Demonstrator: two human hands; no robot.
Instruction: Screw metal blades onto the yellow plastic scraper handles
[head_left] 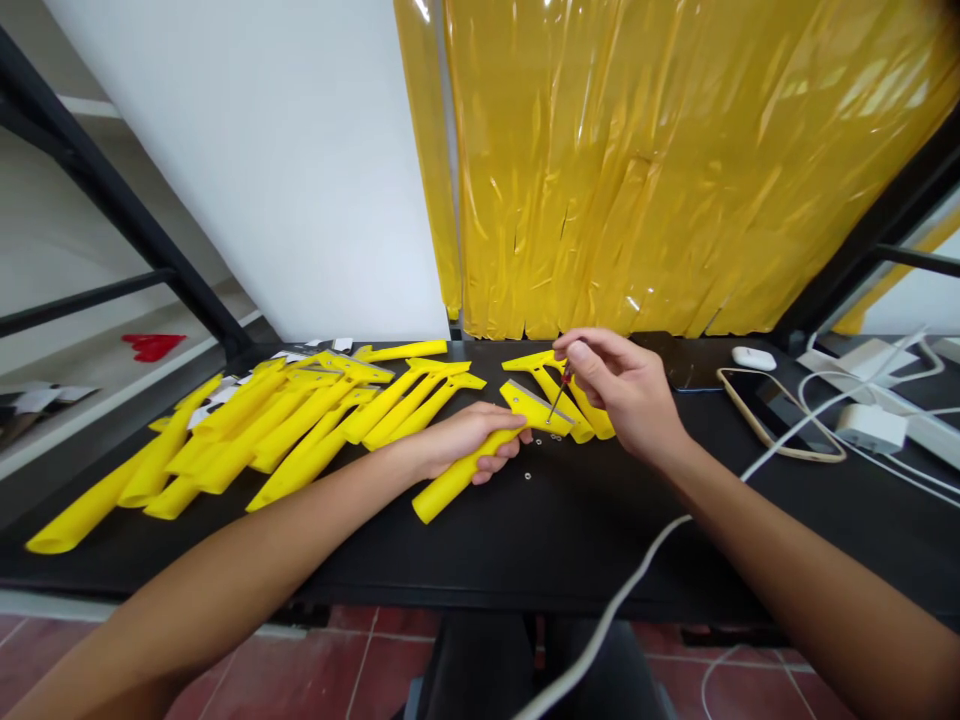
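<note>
My left hand is wrapped round the handle of a yellow scraper, holding it at a slant just over the black table. A metal blade edge shows along the scraper's wide head. In my right hand, a small screwdriver is pinched between thumb and fingers, its tip touching a screw on the scraper's head. Behind the hands lie a few more yellow scrapers, partly hidden by my right hand. Small metal nuts lie on the table beside the held scraper.
A pile of yellow scrapers covers the left of the black table. On the right are a phone, a white earbud case, a charger and white cables. One cable hangs across the front edge. A yellow plastic curtain hangs behind.
</note>
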